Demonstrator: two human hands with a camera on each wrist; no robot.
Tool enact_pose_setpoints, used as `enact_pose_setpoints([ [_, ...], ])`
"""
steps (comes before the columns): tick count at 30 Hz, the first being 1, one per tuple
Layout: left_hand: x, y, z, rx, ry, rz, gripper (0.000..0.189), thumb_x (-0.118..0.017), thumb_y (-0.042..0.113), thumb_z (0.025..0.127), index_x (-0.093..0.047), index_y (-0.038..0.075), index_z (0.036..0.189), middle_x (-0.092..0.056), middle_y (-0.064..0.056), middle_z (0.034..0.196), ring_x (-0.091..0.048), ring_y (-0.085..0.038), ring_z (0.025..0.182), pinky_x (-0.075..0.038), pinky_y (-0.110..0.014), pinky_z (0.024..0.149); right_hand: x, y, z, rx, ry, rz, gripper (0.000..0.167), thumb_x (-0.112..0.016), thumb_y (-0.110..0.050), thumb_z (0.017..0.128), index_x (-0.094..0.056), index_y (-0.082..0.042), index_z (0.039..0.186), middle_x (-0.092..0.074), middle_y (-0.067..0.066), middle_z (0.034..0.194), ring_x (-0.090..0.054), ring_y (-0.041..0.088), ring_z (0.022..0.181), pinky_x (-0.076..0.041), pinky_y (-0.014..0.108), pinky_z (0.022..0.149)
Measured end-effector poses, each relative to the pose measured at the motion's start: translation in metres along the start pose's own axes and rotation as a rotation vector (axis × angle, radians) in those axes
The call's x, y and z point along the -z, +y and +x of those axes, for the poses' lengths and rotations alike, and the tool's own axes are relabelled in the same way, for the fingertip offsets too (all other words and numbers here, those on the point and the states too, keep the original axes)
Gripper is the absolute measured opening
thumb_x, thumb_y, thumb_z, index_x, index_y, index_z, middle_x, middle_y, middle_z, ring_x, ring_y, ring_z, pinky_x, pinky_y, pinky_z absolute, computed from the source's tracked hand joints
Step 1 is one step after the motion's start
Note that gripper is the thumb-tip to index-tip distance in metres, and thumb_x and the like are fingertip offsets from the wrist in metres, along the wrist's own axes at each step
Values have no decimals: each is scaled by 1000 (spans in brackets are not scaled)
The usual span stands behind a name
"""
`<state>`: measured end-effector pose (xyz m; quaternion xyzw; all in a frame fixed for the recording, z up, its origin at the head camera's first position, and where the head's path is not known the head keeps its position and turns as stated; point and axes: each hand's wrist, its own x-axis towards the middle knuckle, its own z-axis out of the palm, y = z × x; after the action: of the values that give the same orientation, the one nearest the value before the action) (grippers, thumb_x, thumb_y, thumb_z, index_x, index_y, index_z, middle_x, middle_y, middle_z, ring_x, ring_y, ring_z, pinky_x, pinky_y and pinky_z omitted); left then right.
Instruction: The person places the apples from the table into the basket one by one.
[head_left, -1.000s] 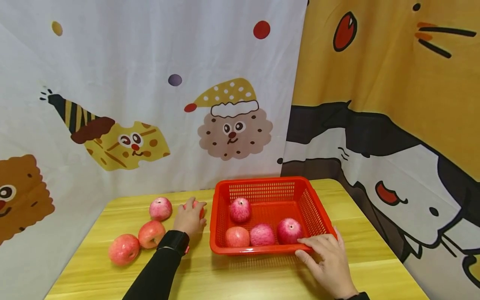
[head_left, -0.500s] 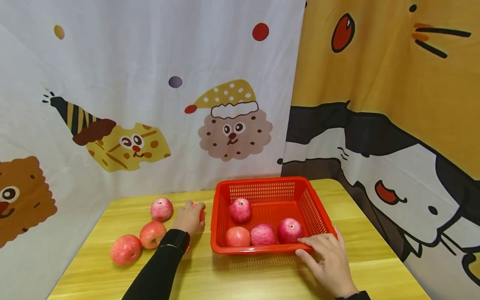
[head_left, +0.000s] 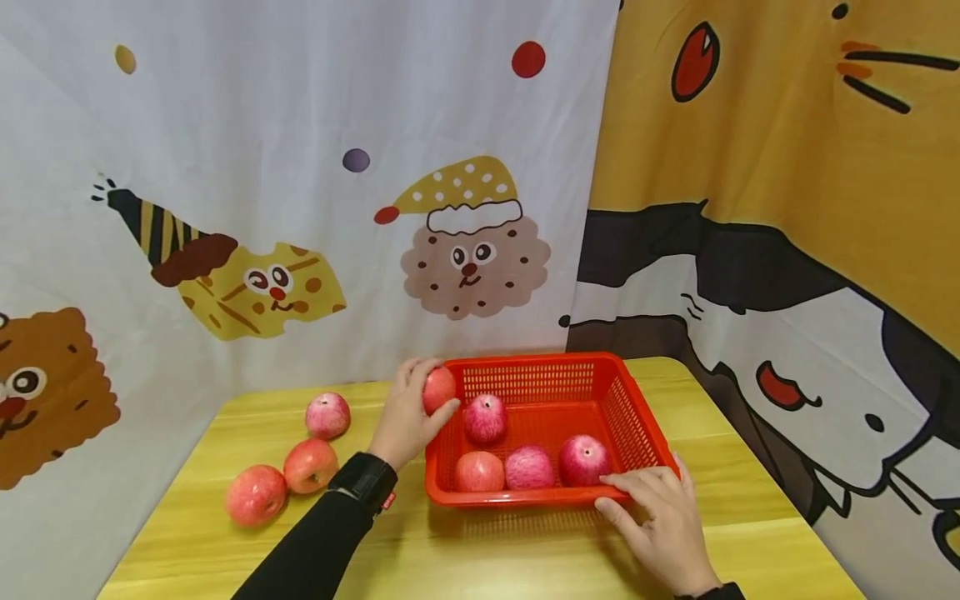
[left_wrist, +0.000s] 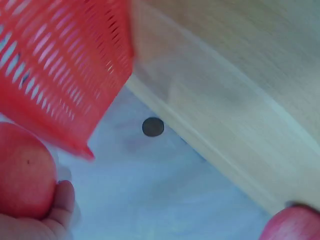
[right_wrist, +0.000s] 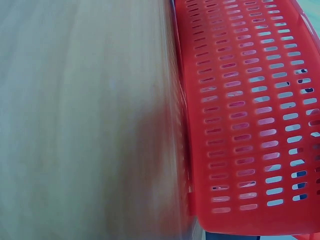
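Note:
My left hand grips an apple at the back left corner of a red plastic basket, level with its rim. In the left wrist view the held apple shows beside the fingers, near the basket's slotted wall. My right hand rests on the basket's front rim near the right corner, thumb outside and fingers over the edge. Inside the basket sit several apples, one at the back left and a row along the front, ending in a darker apple. The right wrist view shows only basket wall and tabletop.
Left of the basket, three apples lie on the wooden table: one at the back, one in the middle and one in front. A printed curtain hangs close behind the table's back edge.
My left hand has lifted the apple off the table and carried it right and up to the basket's back left corner. The right hand stays on the front rim.

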<state>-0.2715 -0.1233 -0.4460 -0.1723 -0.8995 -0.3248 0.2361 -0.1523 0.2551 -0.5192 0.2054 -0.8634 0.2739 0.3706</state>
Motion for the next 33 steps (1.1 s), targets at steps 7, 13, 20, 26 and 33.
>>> enact_pose_setpoints([
  [7, -23, 18, -3, -136, -222, 167, 71, -87, 36, 90, -52, 18, 149, -52, -18, 148, -59, -40, 128, -54, -55, 111, -3, 1, -3, 3, 12, 1, 31, -92, -32, 79, -82, -24, 108, -79, -5, 100, -56, 17, 99, -17, 60, 130],
  [13, -30, 21, -6, -149, -372, 337, 60, -81, 45, 93, -64, 18, 143, -69, -13, 138, -66, -34, 126, -40, -59, 113, -3, -1, 0, 1, -18, 0, 31, -92, -31, 80, -82, -23, 108, -79, -5, 101, -57, 18, 100, -17, 62, 130],
  [20, -32, 24, -3, -124, -393, 372, 44, -77, 48, 95, -75, 21, 130, -78, -4, 125, -68, -28, 120, -35, -59, 117, 1, -1, 5, 6, 1, -7, 32, -92, -28, 78, -82, -22, 107, -79, -4, 100, -56, 18, 99, -17, 59, 131],
  [26, -33, 27, -3, -117, -397, 372, 41, -78, 47, 95, -78, 20, 126, -79, -3, 122, -68, -28, 118, -35, -58, 117, 2, -1, 4, 5, 1, -4, 32, -93, -28, 78, -82, -23, 108, -79, -6, 100, -56, 17, 99, -16, 60, 130],
  [33, -29, 19, -8, -30, -271, 220, 55, -72, 48, 100, -66, 12, 142, -65, -12, 146, -58, -34, 139, -40, -55, 124, 1, 0, 0, -21, -14, 4, 32, -93, -29, 79, -82, -24, 109, -79, -5, 101, -57, 18, 99, -17, 62, 129],
])
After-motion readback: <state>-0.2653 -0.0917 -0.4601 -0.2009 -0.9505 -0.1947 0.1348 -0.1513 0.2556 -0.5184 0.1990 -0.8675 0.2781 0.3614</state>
